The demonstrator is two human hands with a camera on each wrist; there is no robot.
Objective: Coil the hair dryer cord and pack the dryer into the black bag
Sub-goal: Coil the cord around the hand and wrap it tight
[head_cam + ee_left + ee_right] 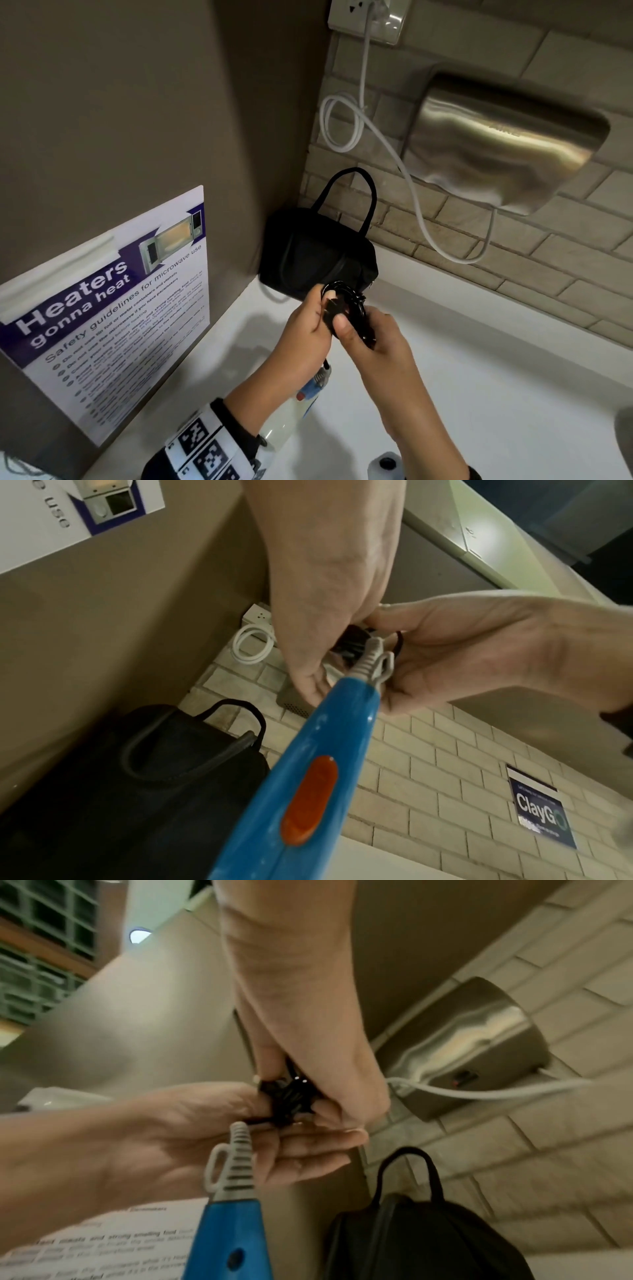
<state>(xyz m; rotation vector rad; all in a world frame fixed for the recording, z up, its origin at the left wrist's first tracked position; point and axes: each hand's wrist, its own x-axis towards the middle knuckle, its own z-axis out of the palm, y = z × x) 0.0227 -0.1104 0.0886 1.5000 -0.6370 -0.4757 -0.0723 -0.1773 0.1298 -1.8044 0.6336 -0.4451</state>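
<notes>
Left hand (310,320): thumb and fingers (329,295) pinch the black coiled cord (349,301); thumb pad lies on top of the loops. Right hand (371,337): thumb (342,323) pressed against the same bundle from the near side, the other fingers curled round the cord's lower end. In the right wrist view the left hand's fingers (308,1153) lie nearly straight beneath the bundle, while the right hand's close over the black mass from above. Both hands meet at the coil, held above the counter (479,359).

Below the hands the hair dryer (294,414) hangs or leans, cannot tell which; blue handle (308,764) with an orange switch (310,799), and a grey ribbed strain relief (240,1164) with a hanging loop at the cord end. The black cord runs from that relief up into the bundle.

Black bag (318,253) stands in the counter's back corner, just beyond the hands, handle upright against the brick wall (513,267). Whether its zip is undone cannot be told.

Microwave safety poster (113,308) on the left panel. Steel hand dryer (507,144) on the wall, with a white cable (342,126) looped up to a socket (363,17).
</notes>
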